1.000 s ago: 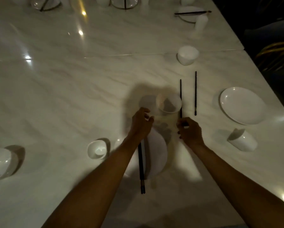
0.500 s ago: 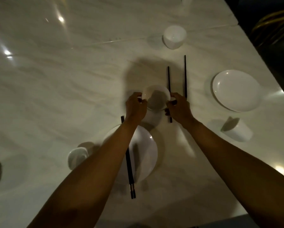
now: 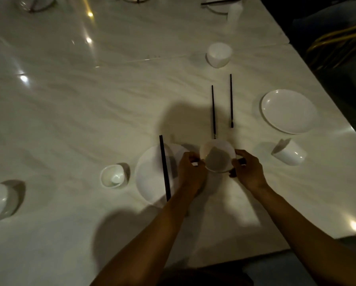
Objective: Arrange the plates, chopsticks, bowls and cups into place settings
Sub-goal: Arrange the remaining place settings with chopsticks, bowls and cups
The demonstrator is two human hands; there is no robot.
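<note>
So I've got the small white ceramic bowl (image 3: 218, 155) clamped between both hands, left hand (image 3: 190, 172) fingers curled on its left rim and right hand (image 3: 247, 170) fingers on the right, probably so it stays level while I carry it. It's just right of the round white plate (image 3: 150, 178) near me, which has a pair of black chopsticks (image 3: 164, 168) lying across it. Half a second ago the bowl was farther out beside the two loose black chopsticks (image 3: 213, 112); now it's pulled in toward the plate. Past those sits a white cup (image 3: 218, 55) on the pale marble surface (image 3: 90, 112).
</note>
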